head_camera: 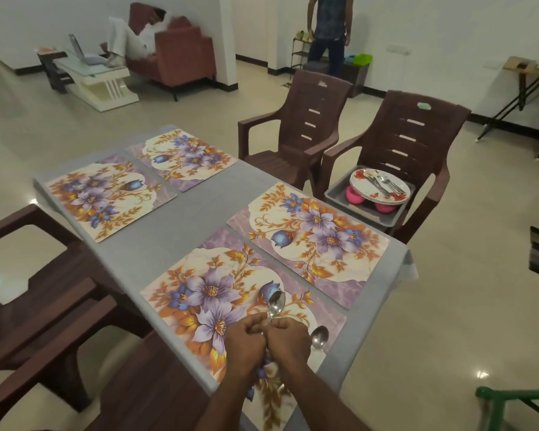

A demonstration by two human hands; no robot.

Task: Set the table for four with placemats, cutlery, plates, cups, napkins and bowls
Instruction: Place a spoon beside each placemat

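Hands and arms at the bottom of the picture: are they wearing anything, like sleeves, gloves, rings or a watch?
No. The left hand and the right hand are bare, with no gloves. Both forearms are bare too, right down to the picture's bottom edge, so no sleeves show. No watch or bracelet shows on either wrist, and no ring can be made out on the fingers that show.

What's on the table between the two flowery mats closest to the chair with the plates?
Nothing: the head view shows only a bare grey tablecloth strip between those mats.
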